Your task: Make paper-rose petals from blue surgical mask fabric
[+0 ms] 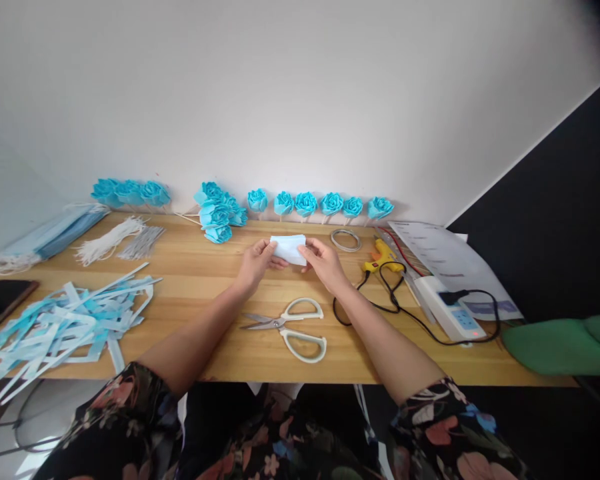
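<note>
Between my two hands is a small folded stack of pale blue mask fabric (288,249), held up above the middle of the table. My left hand (258,261) pinches its left edge, thumb in front and fingers behind. At the opposite edge my right hand (324,261) grips it the same way. White-handled scissors (283,325) lie on the wood just below my hands, blades apart and pointing left. Behind, a row of blue fabric flowers (306,204) on thin stems leans along the wall.
On the left are cut fabric strips (75,327), white ear loops (107,241), grey wire pieces (141,243), face masks (50,237) and a phone (3,297). To the right are a wire coil (346,240), a yellow glue gun (383,256), its trailing cable, a power strip (450,313) and papers (445,257).
</note>
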A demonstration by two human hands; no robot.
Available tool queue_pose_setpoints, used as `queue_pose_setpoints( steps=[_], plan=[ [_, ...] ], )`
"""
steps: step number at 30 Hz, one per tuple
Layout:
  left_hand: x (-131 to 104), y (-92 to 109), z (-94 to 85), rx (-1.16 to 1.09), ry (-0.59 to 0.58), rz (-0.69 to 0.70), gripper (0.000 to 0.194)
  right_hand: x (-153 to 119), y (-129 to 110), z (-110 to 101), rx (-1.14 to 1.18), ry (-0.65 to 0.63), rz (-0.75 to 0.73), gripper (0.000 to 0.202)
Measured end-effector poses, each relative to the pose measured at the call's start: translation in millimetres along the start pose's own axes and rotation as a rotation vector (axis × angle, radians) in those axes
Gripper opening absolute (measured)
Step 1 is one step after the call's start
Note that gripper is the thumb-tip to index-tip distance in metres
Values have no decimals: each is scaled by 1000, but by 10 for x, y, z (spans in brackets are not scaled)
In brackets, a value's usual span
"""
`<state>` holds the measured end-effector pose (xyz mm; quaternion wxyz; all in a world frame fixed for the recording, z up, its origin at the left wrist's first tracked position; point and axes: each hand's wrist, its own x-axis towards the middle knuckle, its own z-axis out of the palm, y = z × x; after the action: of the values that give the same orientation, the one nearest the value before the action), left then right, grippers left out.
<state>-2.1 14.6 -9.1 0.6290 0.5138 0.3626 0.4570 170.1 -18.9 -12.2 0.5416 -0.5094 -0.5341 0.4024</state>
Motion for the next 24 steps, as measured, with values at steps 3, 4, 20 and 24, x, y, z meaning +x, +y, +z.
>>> queue_pose_setpoints(
  steps=[3, 4, 20, 24],
  plan=[
    [17, 10, -24, 112, 23, -42, 37, -4, -14, -13, -73, 2, 14, 33],
    [22, 16, -35, 156, 34, -58, 38, -7, -19, -16, -91, -1, 25, 34],
    [26, -62, -42, 214, 16, 10, 31, 34, 21, -34, 63, -33, 74, 34],
    [71, -83, -90, 200, 53, 102, 33, 48, -197, -189, -367, -9, -167, 26]
  ],
)
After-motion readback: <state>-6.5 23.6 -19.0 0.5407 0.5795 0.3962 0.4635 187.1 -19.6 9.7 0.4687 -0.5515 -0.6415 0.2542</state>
